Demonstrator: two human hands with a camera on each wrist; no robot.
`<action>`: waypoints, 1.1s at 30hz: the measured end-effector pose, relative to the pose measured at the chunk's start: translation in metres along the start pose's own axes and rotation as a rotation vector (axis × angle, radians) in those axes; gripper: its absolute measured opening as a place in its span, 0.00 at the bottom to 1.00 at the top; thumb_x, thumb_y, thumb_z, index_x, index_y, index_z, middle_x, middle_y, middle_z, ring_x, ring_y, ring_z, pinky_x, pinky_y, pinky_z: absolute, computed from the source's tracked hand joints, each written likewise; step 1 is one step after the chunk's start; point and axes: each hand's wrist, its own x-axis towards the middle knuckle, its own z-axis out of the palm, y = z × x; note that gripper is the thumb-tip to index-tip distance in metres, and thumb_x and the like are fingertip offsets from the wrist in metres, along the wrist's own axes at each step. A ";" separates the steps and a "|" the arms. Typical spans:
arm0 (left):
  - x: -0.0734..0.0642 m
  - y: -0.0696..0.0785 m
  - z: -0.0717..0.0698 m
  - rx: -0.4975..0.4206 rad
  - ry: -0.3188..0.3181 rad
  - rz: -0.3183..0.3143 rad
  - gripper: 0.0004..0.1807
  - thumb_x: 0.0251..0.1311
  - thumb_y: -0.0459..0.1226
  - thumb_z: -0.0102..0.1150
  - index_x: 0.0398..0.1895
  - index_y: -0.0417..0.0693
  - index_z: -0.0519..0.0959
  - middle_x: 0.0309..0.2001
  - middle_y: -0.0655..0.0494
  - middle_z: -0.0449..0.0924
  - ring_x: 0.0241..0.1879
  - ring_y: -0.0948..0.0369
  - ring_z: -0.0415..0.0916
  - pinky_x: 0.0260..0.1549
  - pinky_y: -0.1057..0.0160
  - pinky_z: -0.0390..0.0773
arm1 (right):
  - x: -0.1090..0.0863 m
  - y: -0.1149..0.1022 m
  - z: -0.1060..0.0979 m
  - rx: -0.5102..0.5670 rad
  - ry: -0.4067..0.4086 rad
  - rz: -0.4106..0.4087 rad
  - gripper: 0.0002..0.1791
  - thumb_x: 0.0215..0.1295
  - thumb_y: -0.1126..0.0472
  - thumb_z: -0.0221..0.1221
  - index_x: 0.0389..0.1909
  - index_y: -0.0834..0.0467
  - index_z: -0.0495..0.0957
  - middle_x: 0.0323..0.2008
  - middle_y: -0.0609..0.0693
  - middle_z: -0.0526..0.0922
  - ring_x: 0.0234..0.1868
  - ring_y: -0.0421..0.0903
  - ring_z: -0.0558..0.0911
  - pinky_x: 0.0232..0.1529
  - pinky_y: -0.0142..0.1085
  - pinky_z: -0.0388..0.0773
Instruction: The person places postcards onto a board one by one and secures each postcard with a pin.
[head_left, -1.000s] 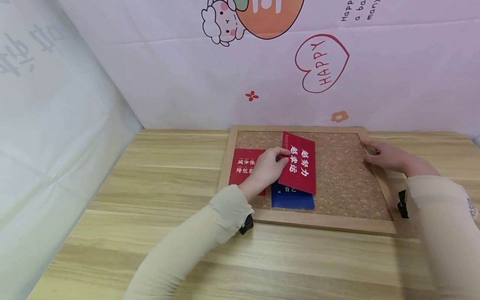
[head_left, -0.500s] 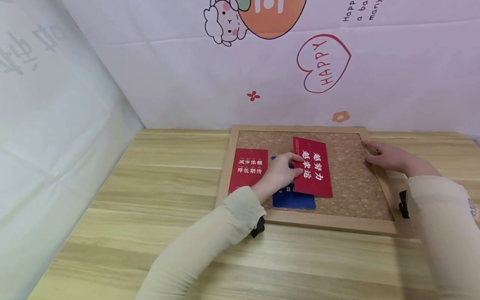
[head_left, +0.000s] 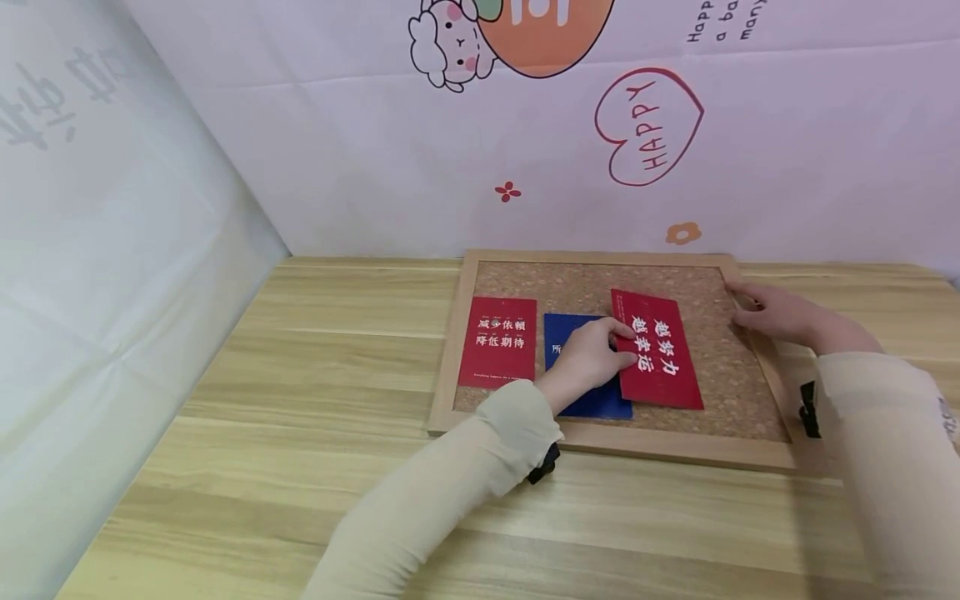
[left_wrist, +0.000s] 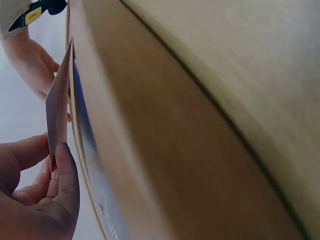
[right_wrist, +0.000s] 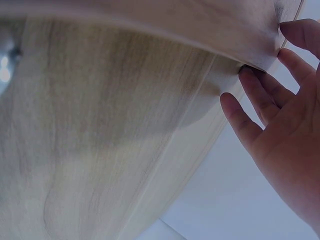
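My left hand (head_left: 592,358) pinches a red card with white characters (head_left: 656,350) by its left edge, tilted over the cork board (head_left: 720,358). Between thumb and fingers, the same card (left_wrist: 57,107) appears nearly edge-on in the left wrist view. Partly under that hand and card, a blue card (head_left: 596,406) lies on the cork. Another red card (head_left: 498,371) lies flat at the board's left side. My right hand (head_left: 776,312) grips the wooden frame at the upper right; in the right wrist view, the fingers (right_wrist: 260,97) meet its edge.
The framed board lies on a wood-grain table (head_left: 337,350), close to a printed white cloth backdrop (head_left: 375,183). A plain white cloth (head_left: 135,250) hangs along the left side.
My left hand has carried the red card rightward and slightly nearer, uncovering the left red card and more of the blue one. My right hand stays at the frame.
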 end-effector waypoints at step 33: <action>0.002 0.010 0.025 0.163 -0.055 -0.002 0.27 0.55 0.45 0.67 0.58 0.56 0.74 0.58 0.62 0.77 0.62 0.61 0.70 0.53 0.68 0.72 | 0.001 0.001 0.000 0.010 -0.006 0.020 0.37 0.72 0.58 0.46 0.70 0.75 0.43 0.64 0.84 0.49 0.63 0.79 0.54 0.60 0.70 0.57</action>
